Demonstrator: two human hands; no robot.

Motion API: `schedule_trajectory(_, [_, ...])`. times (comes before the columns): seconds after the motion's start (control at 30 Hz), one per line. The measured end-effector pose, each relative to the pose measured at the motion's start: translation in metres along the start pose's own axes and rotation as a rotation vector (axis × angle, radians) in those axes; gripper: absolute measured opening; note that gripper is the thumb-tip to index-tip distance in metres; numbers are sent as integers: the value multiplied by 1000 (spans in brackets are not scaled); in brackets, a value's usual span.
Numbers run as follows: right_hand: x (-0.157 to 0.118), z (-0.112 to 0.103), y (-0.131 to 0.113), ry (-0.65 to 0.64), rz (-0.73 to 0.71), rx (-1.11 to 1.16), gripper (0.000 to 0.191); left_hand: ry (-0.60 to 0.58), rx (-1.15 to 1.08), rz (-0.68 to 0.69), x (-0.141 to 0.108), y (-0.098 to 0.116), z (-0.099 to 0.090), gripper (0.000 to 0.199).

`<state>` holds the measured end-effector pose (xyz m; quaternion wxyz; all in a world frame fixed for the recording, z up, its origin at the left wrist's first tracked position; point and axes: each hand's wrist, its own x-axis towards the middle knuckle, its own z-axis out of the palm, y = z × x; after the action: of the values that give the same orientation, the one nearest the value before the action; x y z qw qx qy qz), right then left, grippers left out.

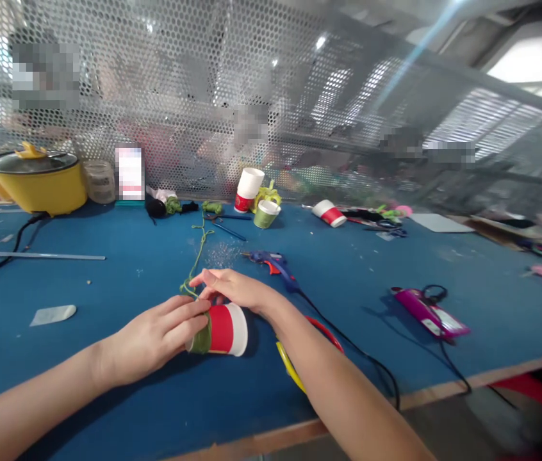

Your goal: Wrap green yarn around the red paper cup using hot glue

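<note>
A red and white paper cup [223,329] lies on its side over the blue table, its mouth end pointing right. Green yarn [202,338] is wound round the end nearer my left hand [163,330]. That hand grips the cup from the left, fingers laid over the wound part. Just above the cup, my right hand [225,288] has its fingers bent at the loose green strand [197,259] and seems to pinch it; the fingertips are partly hidden. From there the strand runs away across the table to a small green yarn bundle [212,207].
A blue glue gun [273,264] lies beyond my right hand, its cord trailing right. Red and yellow scissors handles [291,366] show beneath my right forearm. A yellow electric pot [40,186], phone [129,171], stacked cups [250,186] and purple device [428,312] surround the work area.
</note>
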<state>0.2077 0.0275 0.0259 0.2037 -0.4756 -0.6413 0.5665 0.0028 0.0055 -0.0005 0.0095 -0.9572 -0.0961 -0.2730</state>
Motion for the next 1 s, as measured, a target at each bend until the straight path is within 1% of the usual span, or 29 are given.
schedule_trajectory(0.07, [4, 0, -1, 20, 18, 157, 48, 0, 11, 5, 0, 0, 1, 24])
schedule_trajectory(0.13, [8, 1, -4, 2, 37, 277, 39, 11, 27, 16, 0, 0, 1, 24])
schedule_trajectory(0.17, [10, 2, -6, -28, 54, 296, 37, 19, 31, 23, 1, 1, 2, 25])
schedule_trajectory(0.27, [18, 5, -16, -154, 111, 257, 34, 26, 37, 32, 1, 1, 3, 25])
schedule_trajectory(0.33, [29, 3, -25, -178, 107, 276, 32, 21, 18, 23, 1, 1, 3, 25])
schedule_trajectory(0.37, [37, 0, -30, -146, 90, 292, 31, 12, 1, 11, 1, 1, 3, 25])
schedule_trajectory(0.43, [55, -9, -43, 9, 28, 272, 29, -9, -41, -13, 1, 1, 3, 26])
schedule_trajectory(0.5, [74, -21, -58, 228, -51, 126, 29, -23, -63, -28, 1, 1, 4, 28])
schedule_trajectory(0.57, [92, -33, -72, 364, -114, -81, 28, -35, -87, -42, 1, 1, 4, 29])
schedule_trajectory(0.6, [99, -38, -78, 363, -106, -214, 29, -40, -99, -52, 1, 1, 5, 30])
schedule_trajectory(0.63, [104, -41, -82, 329, -63, -346, 29, -46, -112, -61, 0, 1, 5, 30])
schedule_trajectory(0.7, [110, -45, -88, 225, 74, -550, 27, -54, -134, -79, 0, 0, 6, 31])
schedule_trajectory(0.77, [108, -47, -91, 166, 190, -645, 24, -60, -151, -95, -1, -1, 7, 33])
schedule_trajectory(0.83, [98, -50, -94, 163, 225, -676, 20, -65, -171, -113, -2, -2, 9, 34])
schedule_trajectory(0.9, [81, -57, -97, 190, 188, -693, 19, -68, -194, -136, -3, -3, 10, 33])
schedule_trajectory(0.93, [70, -62, -97, 221, 147, -693, 21, -69, -204, -147, -4, -3, 10, 33])
schedule_trajectory(0.97, [59, -67, -96, 288, 77, -686, 22, -69, -211, -157, -4, -3, 10, 33])
schedule_trajectory(1.0, [47, -73, -94, 371, 37, -680, 22, -70, -213, -165, -4, -3, 10, 34])
